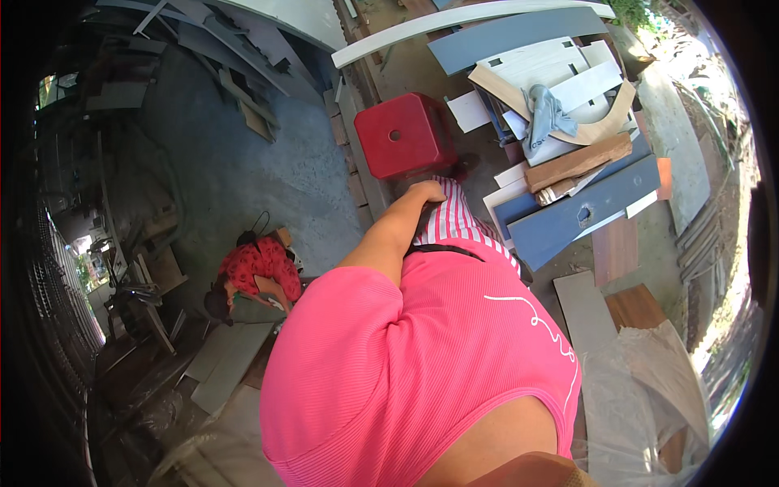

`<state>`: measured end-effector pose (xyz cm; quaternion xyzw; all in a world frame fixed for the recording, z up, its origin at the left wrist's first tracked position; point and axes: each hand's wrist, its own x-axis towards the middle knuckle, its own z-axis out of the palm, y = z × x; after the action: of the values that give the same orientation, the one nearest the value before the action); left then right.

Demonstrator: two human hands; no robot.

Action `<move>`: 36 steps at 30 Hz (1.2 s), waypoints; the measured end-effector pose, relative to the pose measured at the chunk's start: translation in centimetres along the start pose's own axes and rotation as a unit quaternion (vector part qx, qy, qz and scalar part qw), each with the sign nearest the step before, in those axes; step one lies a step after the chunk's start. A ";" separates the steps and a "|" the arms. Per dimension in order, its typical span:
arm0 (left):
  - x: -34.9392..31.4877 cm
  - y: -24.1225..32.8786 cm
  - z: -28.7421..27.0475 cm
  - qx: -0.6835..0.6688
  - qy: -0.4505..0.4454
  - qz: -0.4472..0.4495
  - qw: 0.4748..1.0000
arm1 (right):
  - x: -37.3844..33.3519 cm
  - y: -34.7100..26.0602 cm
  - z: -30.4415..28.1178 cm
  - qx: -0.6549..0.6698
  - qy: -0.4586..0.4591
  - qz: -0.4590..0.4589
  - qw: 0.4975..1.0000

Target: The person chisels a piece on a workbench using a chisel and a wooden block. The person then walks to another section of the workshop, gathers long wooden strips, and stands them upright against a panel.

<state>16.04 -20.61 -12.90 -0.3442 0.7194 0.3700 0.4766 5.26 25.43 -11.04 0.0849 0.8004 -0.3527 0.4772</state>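
My left hand (428, 191) is at the upper part of my red-and-white striped trousers (459, 219), its fingers curled in against the fabric and partly hidden. Just beyond it stands a red plastic stool (406, 136) with a round hole in its seat. The stool's seat holds nothing, and my hand is close to its near edge but apart from it. My right arm and right hand are out of sight behind my pink shirt (438, 341).
To the right lies a pile of boards, with a blue-grey plank (588, 213), a wood block (578, 162) and a light-blue cloth (545, 122). Another person (258, 272) in red bends low at the left. Clear plastic sheeting (641, 381) covers boards at lower right.
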 end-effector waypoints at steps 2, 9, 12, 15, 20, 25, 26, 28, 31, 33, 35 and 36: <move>1.3 0.0 2.6 0.024 0.160 -0.001 0.987 | 1.4 -0.9 -1.5 -0.021 -0.004 -0.012 1.000; -0.6 5.6 -2.0 0.060 -0.051 0.004 0.997 | 8.7 -13.8 -11.3 -0.011 0.088 -0.097 0.991; 1.8 5.0 -1.5 0.018 -0.001 0.038 0.999 | 7.9 -18.3 -11.5 0.005 0.110 -0.154 0.982; 2.3 6.4 -1.1 0.072 -0.037 0.084 0.993 | 6.9 -16.4 -8.9 0.032 0.079 -0.089 0.992; 1.9 6.3 1.2 0.038 -0.058 0.034 0.997 | 2.9 -1.4 -2.6 0.009 -0.043 0.066 0.997; 4.1 4.6 2.8 0.060 -0.026 0.035 0.997 | 5.4 -0.3 1.5 -0.049 -0.094 0.019 0.994; 4.7 3.4 3.2 0.028 0.017 -0.002 0.999 | 6.0 -0.3 2.1 -0.067 -0.111 0.004 0.992; 4.7 3.0 2.6 0.013 0.004 0.004 1.000 | 6.4 1.5 2.1 -0.089 -0.121 -0.011 0.989; 4.3 3.9 2.1 0.007 -0.011 0.040 0.999 | 5.7 5.8 1.2 -0.106 -0.108 -0.020 0.988; 3.1 2.9 1.7 -0.010 0.001 0.043 0.999 | 4.3 4.7 2.0 -0.125 -0.125 -0.042 0.983; 3.2 1.7 2.2 -0.010 0.011 0.046 0.999 | 2.2 2.4 2.8 -0.130 -0.133 -0.065 0.980; 3.8 1.1 2.6 -0.007 0.018 0.054 0.998 | 0.8 0.0 3.5 -0.133 -0.136 -0.085 0.978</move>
<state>15.02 -18.38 -16.92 -0.3144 0.7428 0.3939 0.4408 7.32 23.04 -12.71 -0.0967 0.7720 -0.2901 0.5573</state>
